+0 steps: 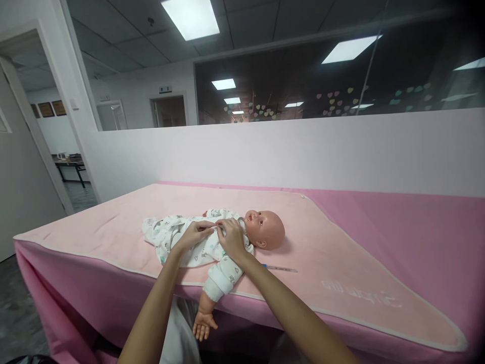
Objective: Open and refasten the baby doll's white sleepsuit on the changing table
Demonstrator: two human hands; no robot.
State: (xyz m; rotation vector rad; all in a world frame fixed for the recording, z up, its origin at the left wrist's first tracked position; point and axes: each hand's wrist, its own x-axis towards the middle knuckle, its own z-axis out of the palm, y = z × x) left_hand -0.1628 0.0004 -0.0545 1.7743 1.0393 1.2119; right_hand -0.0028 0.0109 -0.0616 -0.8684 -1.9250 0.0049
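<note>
A baby doll (265, 230) lies on its back with its bald head to the right. It wears a white patterned romper (204, 254). My left hand (195, 233) is closed on the romper's front at the chest, fingertips pinched on the cloth. Just beside it, my right hand (232, 236) pinches the same front edge below the collar. The fingertips nearly meet, and whatever small fastening lies between them is too small to make out. One doll arm (205, 313) hangs over the table's near edge. Partly behind my right forearm lies a thin clear stick with a blue end (280, 268).
A light pink mat (359, 263) covers much of the table, over a darker pink cloth (417, 222) that drapes down the front. Behind it stands a white half wall (303, 156) with glass above. At the left is a doorway with a door (26, 167).
</note>
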